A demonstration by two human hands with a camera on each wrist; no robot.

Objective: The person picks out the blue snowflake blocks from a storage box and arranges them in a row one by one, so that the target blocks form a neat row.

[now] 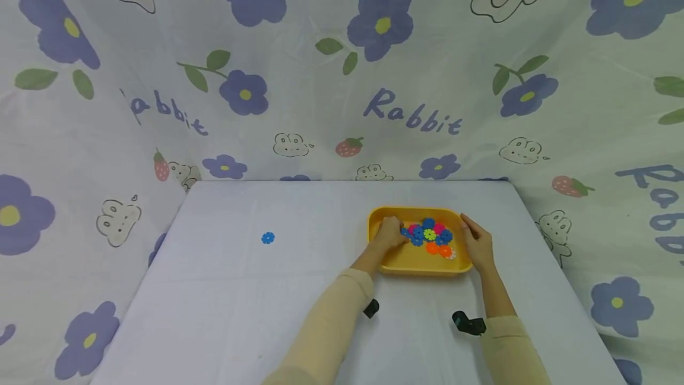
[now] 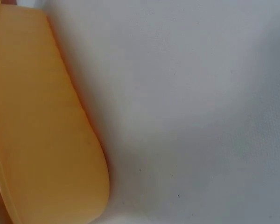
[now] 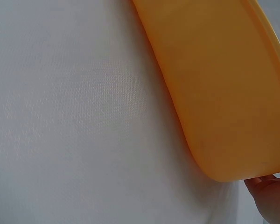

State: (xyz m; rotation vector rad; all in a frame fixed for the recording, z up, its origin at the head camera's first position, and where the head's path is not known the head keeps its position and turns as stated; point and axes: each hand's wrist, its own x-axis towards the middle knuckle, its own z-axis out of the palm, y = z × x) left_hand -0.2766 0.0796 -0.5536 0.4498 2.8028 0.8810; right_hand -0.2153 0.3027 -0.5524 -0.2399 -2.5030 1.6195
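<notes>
Scalloped discs [image 1: 430, 234], blue, pink, orange, whitish and 1 yellow-green, lie clustered on the floor of the yellow tray [image 1: 422, 273], right of its middle. My left hand [image 1: 391, 233] reaches inside at the left, fingertips at the cluster's edge; whether they pinch a disc or merely touch it, I cannot tell. My right hand [image 1: 479, 245] is clamped on the tray's right end, at the rim. Well to the left, 1 lone blue disc [image 1: 268, 237] lies on the white table [image 1: 224, 314]. Behind hangs a flower-printed cloth [image 1: 320, 94].
</notes>
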